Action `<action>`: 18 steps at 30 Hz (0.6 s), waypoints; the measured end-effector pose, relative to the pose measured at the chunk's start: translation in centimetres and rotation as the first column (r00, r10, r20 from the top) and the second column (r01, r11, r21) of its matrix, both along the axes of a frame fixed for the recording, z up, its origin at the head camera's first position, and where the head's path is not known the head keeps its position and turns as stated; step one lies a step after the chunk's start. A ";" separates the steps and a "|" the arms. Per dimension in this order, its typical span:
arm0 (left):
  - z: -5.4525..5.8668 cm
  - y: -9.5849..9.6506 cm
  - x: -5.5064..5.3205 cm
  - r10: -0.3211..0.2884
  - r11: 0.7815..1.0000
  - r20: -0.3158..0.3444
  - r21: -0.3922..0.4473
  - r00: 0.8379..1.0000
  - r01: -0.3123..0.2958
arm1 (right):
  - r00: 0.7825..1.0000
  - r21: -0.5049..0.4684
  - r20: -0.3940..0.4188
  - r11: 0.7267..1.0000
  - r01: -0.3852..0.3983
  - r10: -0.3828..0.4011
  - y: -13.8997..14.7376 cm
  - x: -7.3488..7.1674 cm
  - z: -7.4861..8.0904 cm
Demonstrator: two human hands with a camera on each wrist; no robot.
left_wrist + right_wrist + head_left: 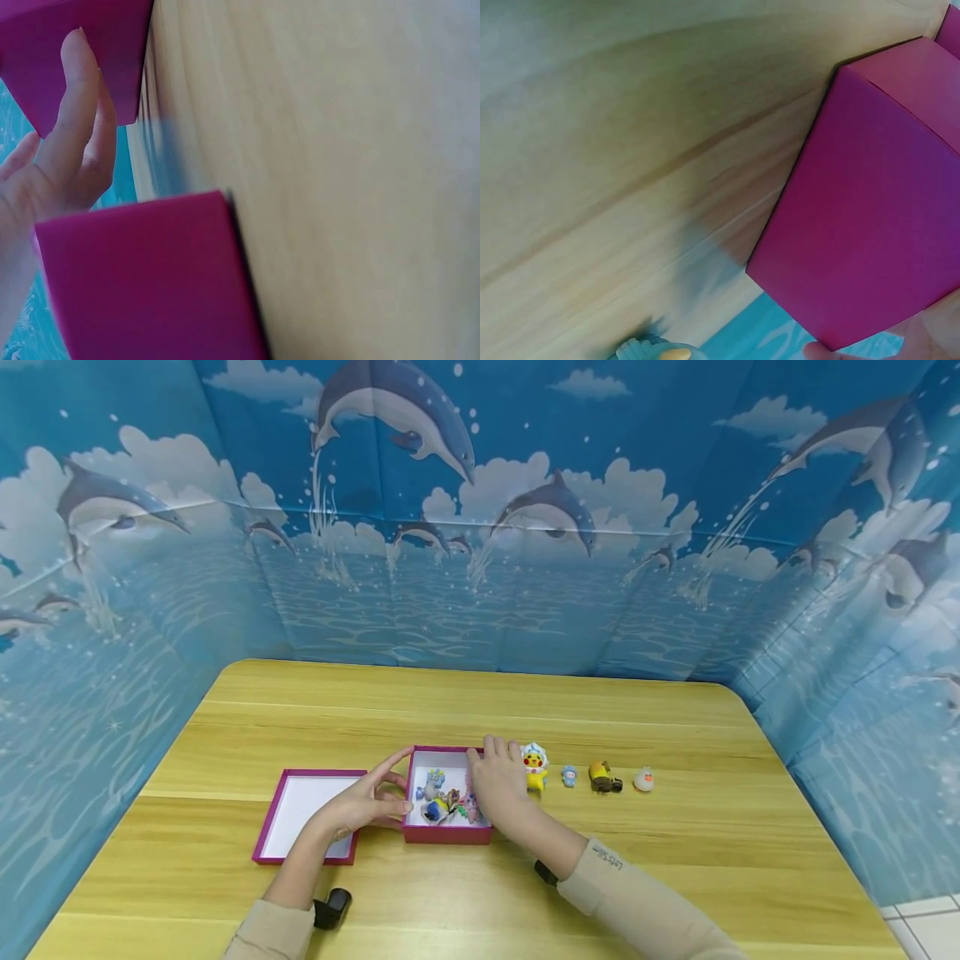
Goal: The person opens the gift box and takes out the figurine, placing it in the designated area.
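A magenta box (447,835) with a white inside stands without its lid and contains several small figurines (444,802). My left hand (363,802) touches its left side with extended fingers; in the left wrist view, straight fingers (75,112) lie against the box wall (112,67). Across from it, my right hand (498,777) grips the box's right side near the back corner, thumb inside the rim. The right wrist view catches only part of that hand at the edge of the box (885,202). It hides the right part of the box.
Left of the box lies its magenta lid (300,802), white inside up. A yellow figure with a white hat (534,767), a small blue figure (569,776), a yellow-and-brown figure (602,777) and a white duck-like figure (643,779) form a row on the right of the wooden table (675,877).
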State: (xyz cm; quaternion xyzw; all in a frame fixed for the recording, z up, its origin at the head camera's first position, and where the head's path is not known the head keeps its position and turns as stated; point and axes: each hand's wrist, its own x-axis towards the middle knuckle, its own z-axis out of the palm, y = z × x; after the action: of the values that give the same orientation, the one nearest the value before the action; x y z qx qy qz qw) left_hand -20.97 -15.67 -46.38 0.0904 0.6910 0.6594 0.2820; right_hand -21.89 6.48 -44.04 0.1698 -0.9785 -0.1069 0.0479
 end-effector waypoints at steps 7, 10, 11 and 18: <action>-0.1 0.0 -0.1 -0.013 1.000 -0.014 0.005 1.000 0.013 | 0.998 -0.035 -0.057 0.999 -0.009 0.007 0.2 0.2 0.0; -0.1 0.0 0.0 -0.007 1.000 -0.008 0.005 1.000 0.007 | 0.996 -0.039 -0.083 0.999 -0.025 0.022 0.3 0.3 0.1; -0.1 0.0 0.0 -0.004 1.000 -0.006 0.004 1.000 0.004 | 0.995 -0.043 -0.095 0.998 -0.034 0.030 0.4 0.3 0.2; 0.0 0.0 0.1 -0.002 1.000 -0.004 -0.009 1.000 0.002 | 0.979 -0.121 -0.170 0.983 -0.135 0.113 1.2 0.6 1.1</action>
State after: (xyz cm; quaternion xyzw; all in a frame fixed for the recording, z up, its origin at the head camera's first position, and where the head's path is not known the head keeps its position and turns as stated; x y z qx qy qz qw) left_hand -20.82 -15.70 -46.40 0.0912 0.6944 0.6560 0.2815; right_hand -21.33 7.73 -42.93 0.2177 -0.9637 -0.0523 0.1453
